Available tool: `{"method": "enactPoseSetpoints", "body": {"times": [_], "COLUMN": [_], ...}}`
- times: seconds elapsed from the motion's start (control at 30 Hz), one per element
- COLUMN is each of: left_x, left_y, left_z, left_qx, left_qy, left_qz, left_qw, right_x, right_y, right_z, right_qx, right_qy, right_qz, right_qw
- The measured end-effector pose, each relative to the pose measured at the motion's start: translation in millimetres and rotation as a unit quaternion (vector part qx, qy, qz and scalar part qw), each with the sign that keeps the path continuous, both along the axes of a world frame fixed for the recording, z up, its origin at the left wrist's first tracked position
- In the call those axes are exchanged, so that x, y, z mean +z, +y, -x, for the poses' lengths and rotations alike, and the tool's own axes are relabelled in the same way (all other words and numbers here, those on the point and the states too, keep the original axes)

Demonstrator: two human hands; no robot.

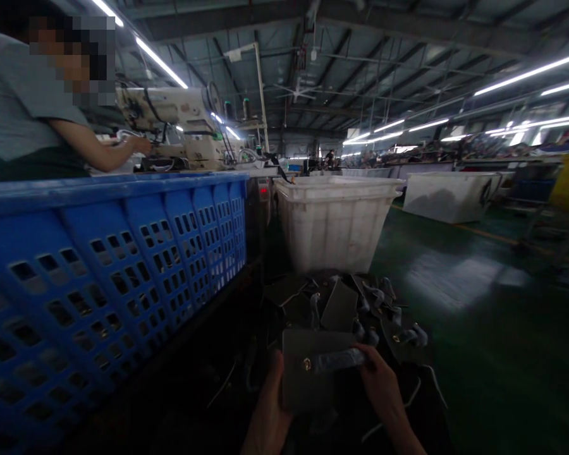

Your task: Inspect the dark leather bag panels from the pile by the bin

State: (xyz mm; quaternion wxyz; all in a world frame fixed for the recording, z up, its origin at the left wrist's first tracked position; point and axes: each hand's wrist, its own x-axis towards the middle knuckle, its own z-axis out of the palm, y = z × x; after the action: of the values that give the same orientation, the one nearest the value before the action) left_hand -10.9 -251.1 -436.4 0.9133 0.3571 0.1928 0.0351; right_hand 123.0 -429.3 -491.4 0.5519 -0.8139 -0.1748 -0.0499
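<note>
A dark, flat, squarish panel [308, 392] is held low in front of me. My left hand [268, 407] grips its left edge, thumb upright along the side and the other fingers hidden. Across the panel's face lies a strap wrapped in clear plastic [339, 361], with a small gold-coloured metal fitting [306, 364] at its left end. My right hand [382, 382] is closed on the strap's right end, at the panel's right side. Just beyond my hands lies a heap of similar dark panels [340, 303] with plastic-wrapped straps [314, 309].
A blue slatted basket [114, 215] stands close on my left. Behind it a person [23, 107] works at a sewing machine [171, 110]. A white tub [332, 221] stands ahead, and another white bin [448, 196] sits farther right on the green floor [497, 341].
</note>
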Motion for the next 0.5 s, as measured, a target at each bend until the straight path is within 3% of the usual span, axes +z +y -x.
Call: {"method": "enactPoseSetpoints", "body": {"times": [0.1,0.33,0.5], "left_x": [-0.7,-30.3,-26.5], "left_y": [2,19,17], "left_z": [1,9,8], "left_qx": [-0.036,-0.065,-0.151], "left_qy": [-0.015,-0.037,-0.074], "left_qz": [0.034,0.072,0.075], "left_qw": [0.999,0.995,0.983], "right_x": [-0.7,10.6,30.4], "right_y": [-4,-12,-8], "right_z": [2,0,13], "right_qx": [0.009,0.119,0.173], "right_qy": [-0.002,-0.097,-0.137], "right_qz": [-0.010,-0.073,-0.079], "right_qw": [1.000,0.985,0.972]}}
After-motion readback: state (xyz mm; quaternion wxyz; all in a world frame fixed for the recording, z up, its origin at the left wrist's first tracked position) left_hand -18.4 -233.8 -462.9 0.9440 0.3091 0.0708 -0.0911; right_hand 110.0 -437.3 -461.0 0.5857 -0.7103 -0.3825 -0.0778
